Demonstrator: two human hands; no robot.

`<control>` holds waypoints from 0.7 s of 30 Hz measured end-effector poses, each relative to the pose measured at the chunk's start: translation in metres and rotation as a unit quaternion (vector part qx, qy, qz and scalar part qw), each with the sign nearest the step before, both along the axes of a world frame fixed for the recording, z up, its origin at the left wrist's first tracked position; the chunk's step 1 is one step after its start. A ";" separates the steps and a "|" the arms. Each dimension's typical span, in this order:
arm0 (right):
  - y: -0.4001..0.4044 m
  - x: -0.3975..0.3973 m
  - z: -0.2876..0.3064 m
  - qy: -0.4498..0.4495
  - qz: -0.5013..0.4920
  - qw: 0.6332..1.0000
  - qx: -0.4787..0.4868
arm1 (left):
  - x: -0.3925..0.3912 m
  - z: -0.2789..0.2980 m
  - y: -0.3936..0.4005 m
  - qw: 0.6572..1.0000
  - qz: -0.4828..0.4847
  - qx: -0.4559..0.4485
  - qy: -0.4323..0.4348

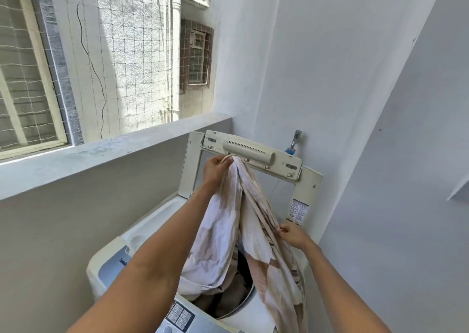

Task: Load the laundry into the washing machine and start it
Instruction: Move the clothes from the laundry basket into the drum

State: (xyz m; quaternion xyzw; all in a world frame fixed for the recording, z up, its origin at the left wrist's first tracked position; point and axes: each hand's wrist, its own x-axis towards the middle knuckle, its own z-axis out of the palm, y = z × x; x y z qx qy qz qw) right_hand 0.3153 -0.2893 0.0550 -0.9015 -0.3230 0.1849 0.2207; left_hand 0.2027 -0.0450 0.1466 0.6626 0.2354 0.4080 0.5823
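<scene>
Below both hands, the washing machine (236, 315) stands with its drum open, the sheet's (228, 231) lower end inside. The right hand (294, 235) pinches the sheet's edge; farther up, left-hand fingers (223, 164) grasp its bunched top before the raised lid (251, 152).

Washing machine (142, 233) front cut off by the lower edge. Drum interior mostly hidden behind the draped sheet (228, 231). Control panel (179, 316) buttons and lid sticker (297, 211) text — too small to read.
</scene>
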 end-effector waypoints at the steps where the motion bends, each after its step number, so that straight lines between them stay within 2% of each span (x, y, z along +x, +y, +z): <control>1: 0.006 -0.002 0.000 -0.031 -0.020 0.999 -0.005 | -0.001 0.000 0.003 1.000 0.005 0.001 -0.006; 4: 0.018 -0.011 0.016 -0.097 -0.088 0.991 0.010 | -0.009 0.004 0.019 1.000 0.015 -0.001 -0.017; 10: 0.047 -0.007 0.081 -0.116 -0.183 0.954 0.207 | -0.028 0.015 0.048 1.000 0.002 -0.023 -0.012; 14: 0.072 -0.011 0.151 -0.146 -0.186 0.921 0.310 | -0.040 -0.008 0.060 0.998 -0.028 -0.012 0.063; 17: 0.095 -0.025 0.214 -0.163 -0.180 0.881 0.407 | -0.049 -0.033 0.061 0.989 -0.088 -0.025 0.117; 21: 0.126 -0.049 0.285 -0.216 -0.142 0.824 0.504 | -0.055 -0.047 0.067 0.984 -0.106 -0.002 0.145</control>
